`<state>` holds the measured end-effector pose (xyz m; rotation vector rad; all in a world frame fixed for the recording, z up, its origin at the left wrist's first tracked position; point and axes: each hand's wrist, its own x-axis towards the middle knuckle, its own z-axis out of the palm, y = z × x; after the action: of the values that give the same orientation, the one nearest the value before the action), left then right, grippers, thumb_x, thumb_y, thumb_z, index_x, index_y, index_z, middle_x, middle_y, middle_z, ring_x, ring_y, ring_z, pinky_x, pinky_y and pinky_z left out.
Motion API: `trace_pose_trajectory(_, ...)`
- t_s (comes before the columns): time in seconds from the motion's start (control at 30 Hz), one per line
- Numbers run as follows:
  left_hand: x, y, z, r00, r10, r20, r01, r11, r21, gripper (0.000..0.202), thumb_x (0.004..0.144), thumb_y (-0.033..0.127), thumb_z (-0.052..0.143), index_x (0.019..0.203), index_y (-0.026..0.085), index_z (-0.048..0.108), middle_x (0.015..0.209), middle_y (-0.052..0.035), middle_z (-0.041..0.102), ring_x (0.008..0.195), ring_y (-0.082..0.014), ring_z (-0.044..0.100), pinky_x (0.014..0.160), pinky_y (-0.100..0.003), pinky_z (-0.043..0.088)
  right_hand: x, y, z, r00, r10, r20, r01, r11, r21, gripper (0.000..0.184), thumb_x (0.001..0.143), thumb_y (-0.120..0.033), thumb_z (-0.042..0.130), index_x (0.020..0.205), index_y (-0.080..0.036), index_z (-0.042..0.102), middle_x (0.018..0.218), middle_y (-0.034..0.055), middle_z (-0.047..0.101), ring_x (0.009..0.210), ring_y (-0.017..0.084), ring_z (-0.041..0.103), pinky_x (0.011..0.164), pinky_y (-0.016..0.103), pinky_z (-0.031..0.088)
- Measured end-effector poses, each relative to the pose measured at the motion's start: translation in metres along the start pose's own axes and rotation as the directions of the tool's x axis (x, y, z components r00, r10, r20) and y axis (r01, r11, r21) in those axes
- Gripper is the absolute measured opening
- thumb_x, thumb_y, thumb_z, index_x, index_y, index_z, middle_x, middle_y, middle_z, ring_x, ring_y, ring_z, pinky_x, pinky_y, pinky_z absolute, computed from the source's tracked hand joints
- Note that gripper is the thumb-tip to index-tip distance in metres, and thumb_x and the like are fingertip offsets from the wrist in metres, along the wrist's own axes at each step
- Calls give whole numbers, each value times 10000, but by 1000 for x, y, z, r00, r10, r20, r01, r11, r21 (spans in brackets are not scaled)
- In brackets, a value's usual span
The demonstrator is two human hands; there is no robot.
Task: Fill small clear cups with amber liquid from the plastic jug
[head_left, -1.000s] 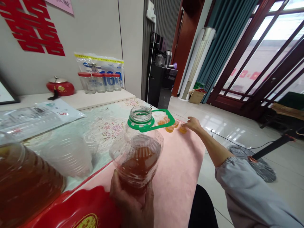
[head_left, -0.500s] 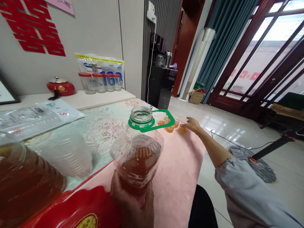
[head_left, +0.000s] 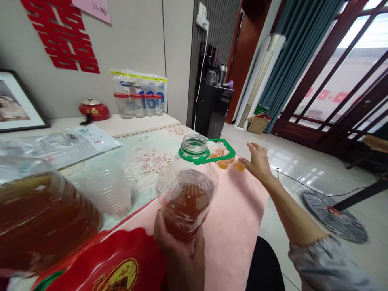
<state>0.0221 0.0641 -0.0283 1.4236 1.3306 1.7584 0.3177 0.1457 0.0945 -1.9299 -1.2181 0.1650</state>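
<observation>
At six o'clock, left hand [head_left: 178, 258] gripping open jug [head_left: 188, 198] of amber liquid, at one o'clock right hand [head_left: 258, 161] spread flat, perhaps touching small filled cups [head_left: 239, 166], pink cloth [head_left: 236, 230] beneath.

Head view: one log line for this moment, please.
left hand: grips jug, lid off | right hand: open, beside small cups | cups on pink cloth
</observation>
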Motion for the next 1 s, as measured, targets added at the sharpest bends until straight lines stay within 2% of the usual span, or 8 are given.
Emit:
trace_pose_trajectory(0.1, -1, 9, -3, 998, -48, 41, 47, 998, 33, 973, 824, 314, 721, 1629, 159, 197, 1596, -239, 372, 1497, -340, 463, 1145, -401, 574, -43, -17, 21, 976, -146, 161, 87, 941, 326, 656, 843, -484, 800, 1427, -247, 617, 1599, 132, 499, 1510, 392, 375, 1246, 614, 270)
trace_pose_trajectory(0.17, -2, 18, -7, 996, -59, 70, 54, 996, 76, 906, 879, 294, 654, 1631, 157, 169, 1619, -249, 330, 1526, -319, 431, 1186, -396, 534, -71, -25, 42, 911, -245, 331, 28, 838, 545, 671, 829, -609, 771, 1395, -269, 651, 1499, 119, 618, 1411, 373, 531, 1166, 574, 415)
trace_pose_trajectory(0.27, -2, 27, -13, 996, -30, 89, 6, 966, 258, 818, 938, 285, 563, 1629, 164, 142, 1634, -257, 299, 1522, -299, 437, 1240, -441, 475, -100, -32, 73, 799, -372, 472, -126, 664, 737, 870, 733, -710, 803, 1467, -287, 603, 1548, 102, 583, 1448, 382, 502, 1164, 542, 430)
trace_pose_trajectory(0.47, -8, 30, -20, 989, 64, 136, -135, 771, 622, 884, 927, 278, 570, 1630, 144, 50, 1613, -275, 367, 1499, -331, 475, 1158, -501, 555, -116, -30, 110, 638, -491, 593, -387, 461, 798, 1115, 557, -571, 967, 1535, -265, 526, 1529, 128, 600, 1474, 417, 466, 1209, 553, 375)
trace_pose_trajectory(0.73, -17, 77, -34, 1000, -27, -6, 26, 834, 551, 873, 939, 266, 511, 1657, 224, 15, 1699, -205, 250, 1571, -316, 373, 1218, -531, 502, -126, -14, 122, 557, -525, 644, -517, 389, 763, 1053, 593, -462, 987, 1524, -288, 527, 1490, 133, 636, 1417, 404, 543, 1189, 587, 397)
trace_pose_trajectory(0.83, 11, 98, -65, 990, 140, 35, -139, 860, 491, 752, 964, 319, 487, 1630, 242, 145, 1677, -156, 315, 1571, -270, 375, 1146, -440, 577, -126, -14, 125, 552, -532, 643, -529, 372, 762, 1031, 592, -452, 989, 1506, -277, 546, 1476, 137, 646, 1428, 406, 531, 1195, 590, 388)
trace_pose_trajectory(0.9, 46, 106, -90, 924, 332, 189, -381, 753, 537, 697, 965, 338, 528, 1590, 215, 244, 1604, -168, 427, 1500, -263, 477, 1066, -426, 628, -125, -15, 126, 561, -533, 633, -528, 358, 770, 1001, 593, -443, 990, 1485, -285, 565, 1470, 122, 654, 1442, 393, 517, 1216, 573, 364)
trace_pose_trajectory(1.0, 111, 109, -121, 821, 443, 361, -567, 560, 604, 471, 969, 243, 512, 1435, 181, 486, 1493, -134, 564, 1466, -285, 515, 1156, -553, 556, -125, -19, 125, 576, -536, 617, -521, 341, 783, 958, 596, -426, 991, 1454, -275, 593, 1470, 119, 654, 1457, 389, 500, 1234, 564, 341)
